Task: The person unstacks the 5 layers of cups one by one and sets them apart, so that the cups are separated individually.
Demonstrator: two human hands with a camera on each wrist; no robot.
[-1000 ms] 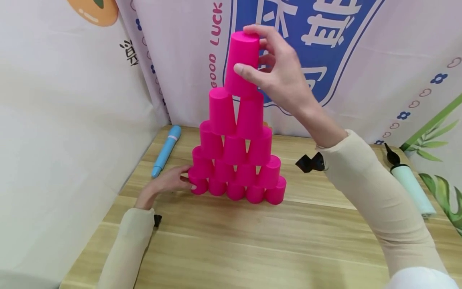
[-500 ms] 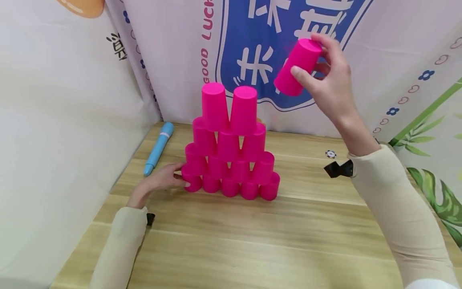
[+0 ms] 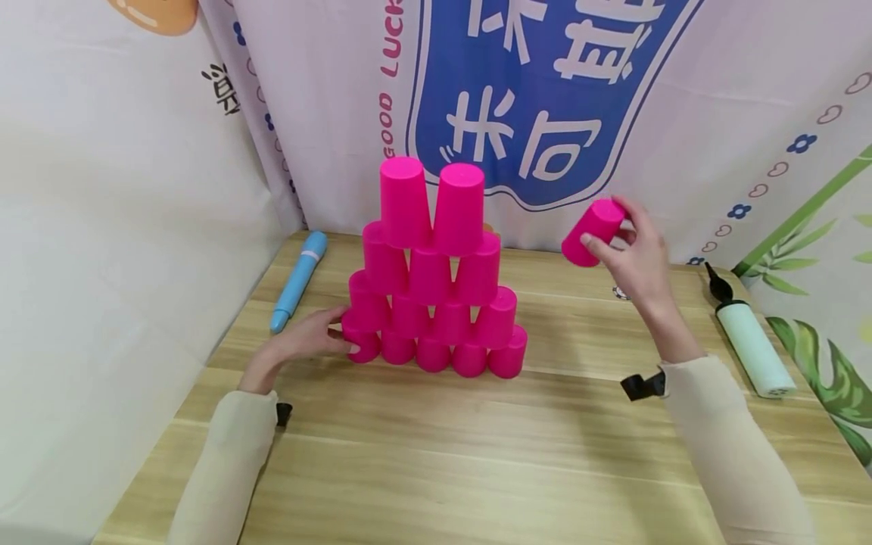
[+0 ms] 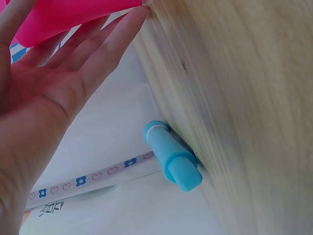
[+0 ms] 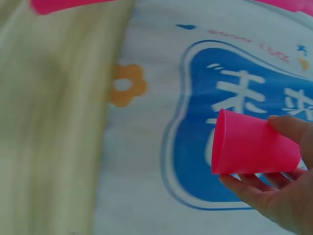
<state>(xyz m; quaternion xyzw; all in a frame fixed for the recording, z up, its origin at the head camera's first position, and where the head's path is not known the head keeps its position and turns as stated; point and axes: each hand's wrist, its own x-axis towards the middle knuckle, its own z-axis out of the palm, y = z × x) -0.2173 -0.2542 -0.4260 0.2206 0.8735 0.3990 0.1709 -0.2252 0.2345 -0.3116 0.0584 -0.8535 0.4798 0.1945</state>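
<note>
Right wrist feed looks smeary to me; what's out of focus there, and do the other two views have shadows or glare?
Right wrist: the table is blurred, while the held cup has clear edges; head: a soft shadow falls on the table right of the stack, no strong glare; left wrist: a dark shadow lies along the blue tube.

The head camera looked forward and down over the bench (image 3: 422, 469); the close wrist views shared with it the blue tube (image 4: 168, 149) (left) and blue emblem (image 5: 193, 147) (right).
</note>
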